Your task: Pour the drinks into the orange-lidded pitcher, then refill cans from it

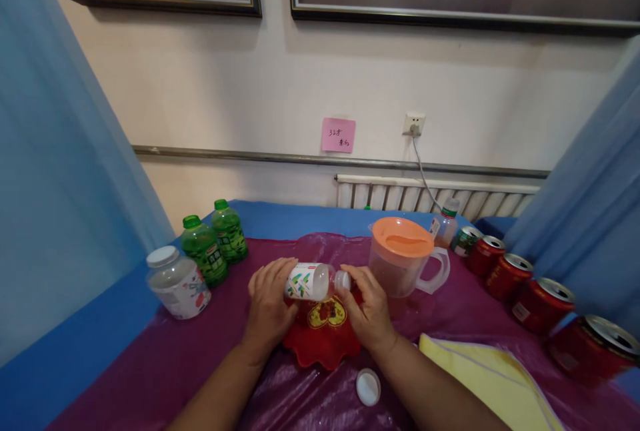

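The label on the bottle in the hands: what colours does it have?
The label is white with green leaf-like shapes; the head view shows it.

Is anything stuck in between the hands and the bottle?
Nothing visible is. The left hand wraps around the bottle, and the right hand is at its white cap. The orange-lidded jug stands off to the right, not between them.

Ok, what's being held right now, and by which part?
A clear plastic bottle, sideways: left hand around its labelled body, right hand at its white cap.
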{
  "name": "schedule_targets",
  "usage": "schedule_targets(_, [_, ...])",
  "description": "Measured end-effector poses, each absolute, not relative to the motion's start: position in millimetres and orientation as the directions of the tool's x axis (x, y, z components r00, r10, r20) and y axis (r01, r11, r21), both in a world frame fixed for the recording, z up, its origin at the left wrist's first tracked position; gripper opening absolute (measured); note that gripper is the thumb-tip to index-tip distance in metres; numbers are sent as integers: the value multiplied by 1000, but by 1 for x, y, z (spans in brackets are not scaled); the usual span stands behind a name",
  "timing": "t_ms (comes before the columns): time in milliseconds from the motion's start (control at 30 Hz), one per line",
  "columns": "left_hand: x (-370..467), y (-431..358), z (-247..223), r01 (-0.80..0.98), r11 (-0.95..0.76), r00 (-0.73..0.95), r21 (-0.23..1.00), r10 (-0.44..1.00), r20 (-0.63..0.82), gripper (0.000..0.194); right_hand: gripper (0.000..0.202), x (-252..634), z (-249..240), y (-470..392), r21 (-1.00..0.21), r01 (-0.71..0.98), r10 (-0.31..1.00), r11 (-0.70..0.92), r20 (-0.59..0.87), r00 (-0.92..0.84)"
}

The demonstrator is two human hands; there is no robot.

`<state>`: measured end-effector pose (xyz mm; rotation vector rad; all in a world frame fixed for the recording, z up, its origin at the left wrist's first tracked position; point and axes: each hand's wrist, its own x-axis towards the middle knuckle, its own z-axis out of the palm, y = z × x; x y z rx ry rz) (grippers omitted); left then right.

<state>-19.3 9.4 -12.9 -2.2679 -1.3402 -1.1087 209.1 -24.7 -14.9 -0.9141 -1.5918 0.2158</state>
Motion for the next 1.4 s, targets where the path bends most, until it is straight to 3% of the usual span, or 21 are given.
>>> schedule_targets(433, [-19, 7, -9, 849, -519, 290, 103, 619, 730, 51, 30, 212, -10, -23, -456, 523, 551, 720, 834, -31])
schedule_targets(800, [-24, 13, -13, 825, -549, 311, 134, 638, 704, 53, 41, 214, -7, -26, -311, 615, 480, 725, 868, -126])
schedule_targets(1067, [-25, 16, -15, 833, -543, 329, 109, 644, 691, 58, 64, 212, -14, -25, -474, 561, 567, 678, 824, 12])
schedule_targets(1233, [-23, 12, -11, 826, -554, 337, 107, 636, 694, 57, 27, 213, -13, -24, -550, 497, 617, 671, 786, 36])
schedule_targets(1400, [-23, 10, -8, 825, -549, 315, 134, 644, 697, 54, 36, 212, -13, -26, -502, 501, 582, 705, 813, -3])
